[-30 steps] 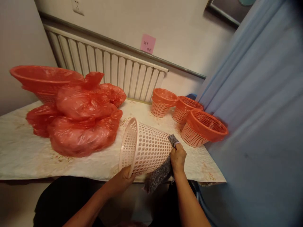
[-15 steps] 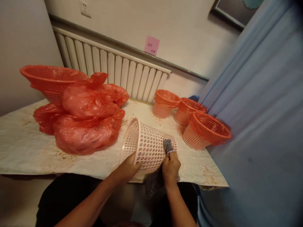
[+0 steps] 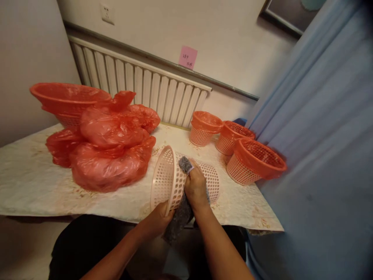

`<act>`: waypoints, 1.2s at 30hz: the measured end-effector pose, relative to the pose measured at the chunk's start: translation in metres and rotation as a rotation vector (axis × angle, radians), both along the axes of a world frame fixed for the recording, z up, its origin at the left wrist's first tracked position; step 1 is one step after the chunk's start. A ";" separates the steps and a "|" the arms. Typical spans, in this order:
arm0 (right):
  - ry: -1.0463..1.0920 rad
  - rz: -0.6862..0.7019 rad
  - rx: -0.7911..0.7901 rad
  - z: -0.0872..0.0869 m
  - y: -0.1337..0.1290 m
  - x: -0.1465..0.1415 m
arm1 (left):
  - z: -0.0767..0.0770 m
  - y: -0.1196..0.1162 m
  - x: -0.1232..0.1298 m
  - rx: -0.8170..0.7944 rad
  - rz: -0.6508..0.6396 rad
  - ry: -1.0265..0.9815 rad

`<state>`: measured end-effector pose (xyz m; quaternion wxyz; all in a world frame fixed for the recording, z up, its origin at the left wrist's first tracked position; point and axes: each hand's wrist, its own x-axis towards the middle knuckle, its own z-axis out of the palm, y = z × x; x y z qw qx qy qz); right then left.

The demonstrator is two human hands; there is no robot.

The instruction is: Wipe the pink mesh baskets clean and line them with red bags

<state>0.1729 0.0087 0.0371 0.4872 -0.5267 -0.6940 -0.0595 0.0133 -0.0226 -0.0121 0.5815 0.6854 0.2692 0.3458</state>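
A pale pink perforated wastebasket lies on its side at the table's front edge, its wide mouth facing left. My left hand is closed on its rim from below, with the fingers partly hidden. My right hand grips a grey cloth and presses it against the basket's outer wall, close to the rim. One end of the cloth sticks up past the knuckles, and the rest hangs down below the table edge between my hands.
Three wastebaskets lined with red bags stand on the right: one at the back, a middle one and a nearer one. Full red plastic bags and a larger red-lined basket occupy the left. A blue curtain borders the right side.
My right hand has slid the cloth leftward along the basket, from near its base to near the rim. The basket has turned slightly, and my left hand sits lower on the rim.
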 end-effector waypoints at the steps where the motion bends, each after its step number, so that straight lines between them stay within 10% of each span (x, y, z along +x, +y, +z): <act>1: 0.016 -0.019 -0.008 -0.002 0.004 0.009 | -0.002 -0.002 -0.001 0.005 -0.003 0.017; 10: 0.083 -0.121 -0.027 -0.015 -0.018 0.008 | 0.017 0.001 0.012 -0.243 0.078 -0.181; 19: -0.010 -0.061 -0.054 -0.032 -0.020 0.038 | 0.008 0.005 0.007 -0.107 0.113 -0.027; 28: 0.275 -0.671 -0.188 -0.065 -0.010 0.121 | -0.008 0.005 0.004 -0.022 0.041 0.129; 32: 0.344 -0.778 -0.179 -0.084 -0.023 0.103 | -0.008 0.007 0.003 0.020 0.006 0.166; 36: 0.285 -0.571 -0.059 -0.085 -0.036 0.051 | -0.010 0.010 0.004 0.051 -0.016 0.178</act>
